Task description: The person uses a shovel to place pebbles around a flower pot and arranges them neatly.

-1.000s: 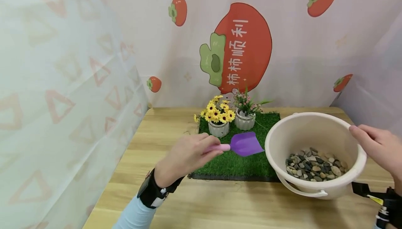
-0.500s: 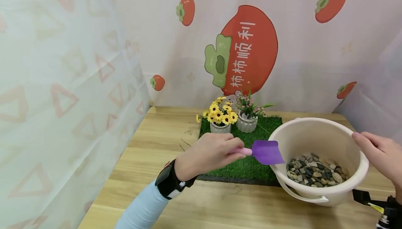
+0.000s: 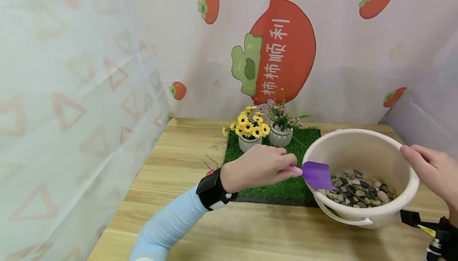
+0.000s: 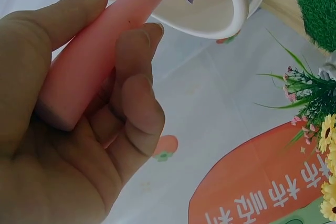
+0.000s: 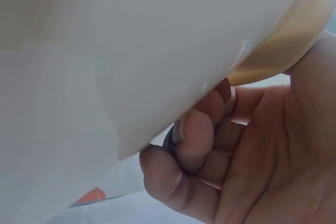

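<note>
On the desk [image 3: 279,235], towards its right edge, stands a round cream plastic bucket [image 3: 358,149] with smooth grey and tan pebbles [image 3: 361,191] inside. The left hand [image 3: 260,166] grips a pink-handled purple scoop [image 3: 317,174], its blade over the bucket's left rim; the right hand [image 3: 433,170] holds the rim's right side. A lowered blade could catch that left rim; a hard sideways push could slide the bucket towards the desk's right edge should the right hand slacken.
</note>
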Action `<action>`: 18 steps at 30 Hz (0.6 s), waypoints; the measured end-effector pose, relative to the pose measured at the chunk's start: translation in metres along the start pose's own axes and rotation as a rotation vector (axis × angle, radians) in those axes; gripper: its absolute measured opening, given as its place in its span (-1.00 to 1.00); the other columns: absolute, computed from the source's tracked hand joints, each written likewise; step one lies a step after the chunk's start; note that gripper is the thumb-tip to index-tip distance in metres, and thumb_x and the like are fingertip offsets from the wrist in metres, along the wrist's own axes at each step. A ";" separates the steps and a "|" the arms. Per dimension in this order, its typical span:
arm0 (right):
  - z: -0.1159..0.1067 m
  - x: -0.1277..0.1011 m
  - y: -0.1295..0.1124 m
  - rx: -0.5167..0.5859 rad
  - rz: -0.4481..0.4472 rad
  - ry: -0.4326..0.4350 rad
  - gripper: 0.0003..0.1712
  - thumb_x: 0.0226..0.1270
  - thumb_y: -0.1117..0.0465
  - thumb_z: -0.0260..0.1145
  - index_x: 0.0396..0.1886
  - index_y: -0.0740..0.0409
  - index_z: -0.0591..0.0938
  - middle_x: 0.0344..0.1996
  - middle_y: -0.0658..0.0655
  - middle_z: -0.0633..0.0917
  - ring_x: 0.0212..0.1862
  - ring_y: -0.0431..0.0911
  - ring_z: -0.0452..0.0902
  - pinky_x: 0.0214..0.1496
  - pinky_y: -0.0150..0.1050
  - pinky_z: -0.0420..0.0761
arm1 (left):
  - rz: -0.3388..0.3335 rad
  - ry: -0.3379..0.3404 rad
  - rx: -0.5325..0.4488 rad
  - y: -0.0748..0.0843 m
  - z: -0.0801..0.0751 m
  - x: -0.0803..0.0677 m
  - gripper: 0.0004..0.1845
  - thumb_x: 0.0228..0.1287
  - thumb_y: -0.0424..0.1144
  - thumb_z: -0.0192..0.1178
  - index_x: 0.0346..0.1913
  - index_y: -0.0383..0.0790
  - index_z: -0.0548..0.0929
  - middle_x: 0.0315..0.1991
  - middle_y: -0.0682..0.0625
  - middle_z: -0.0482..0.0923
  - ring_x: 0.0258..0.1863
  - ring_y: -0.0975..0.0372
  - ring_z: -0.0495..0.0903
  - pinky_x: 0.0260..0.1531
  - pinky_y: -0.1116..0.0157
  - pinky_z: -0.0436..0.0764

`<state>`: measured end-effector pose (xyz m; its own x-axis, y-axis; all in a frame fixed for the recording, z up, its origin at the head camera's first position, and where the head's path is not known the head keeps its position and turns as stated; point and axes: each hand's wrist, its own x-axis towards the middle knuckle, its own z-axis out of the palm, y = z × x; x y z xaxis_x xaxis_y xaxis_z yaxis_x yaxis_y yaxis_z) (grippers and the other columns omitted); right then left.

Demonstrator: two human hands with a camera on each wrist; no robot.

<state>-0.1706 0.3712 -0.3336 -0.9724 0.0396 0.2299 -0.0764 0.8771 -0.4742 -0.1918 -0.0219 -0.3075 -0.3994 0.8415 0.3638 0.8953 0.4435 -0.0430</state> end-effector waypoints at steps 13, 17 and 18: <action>-0.001 0.008 0.003 0.040 -0.044 0.021 -0.59 0.52 0.06 0.04 -0.20 0.33 0.63 -0.60 -0.06 0.57 -0.55 -0.42 0.26 -0.52 -0.39 0.23 | 0.003 -0.186 0.058 -0.005 -0.011 0.019 -0.73 0.48 0.05 0.05 -0.34 0.01 0.57 -0.54 0.14 0.41 -0.55 0.37 0.41 -0.59 0.45 0.18; 0.000 0.006 0.003 0.039 -0.019 0.002 -0.57 0.53 0.04 0.03 -0.18 0.33 0.62 -0.58 0.03 0.58 -0.55 -0.39 0.26 -0.51 -0.37 0.23 | 0.026 -0.234 0.068 -0.006 -0.010 0.030 -0.74 0.48 0.06 0.05 -0.30 0.01 0.58 -0.49 0.14 0.49 -0.51 0.36 0.45 -0.56 0.44 0.30; 0.001 0.005 0.003 0.041 -0.013 0.000 -0.57 0.53 0.04 0.03 -0.18 0.33 0.62 -0.57 0.04 0.59 -0.55 -0.39 0.26 -0.51 -0.37 0.23 | 0.033 -0.244 0.073 -0.005 -0.009 0.032 -0.74 0.48 0.06 0.05 -0.29 0.01 0.59 -0.48 0.15 0.50 -0.50 0.36 0.45 -0.54 0.43 0.32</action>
<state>-0.1761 0.3742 -0.3344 -0.9713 0.0281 0.2363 -0.0982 0.8572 -0.5055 -0.2076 -0.0003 -0.2872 -0.4144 0.9013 0.1262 0.8954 0.4286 -0.1210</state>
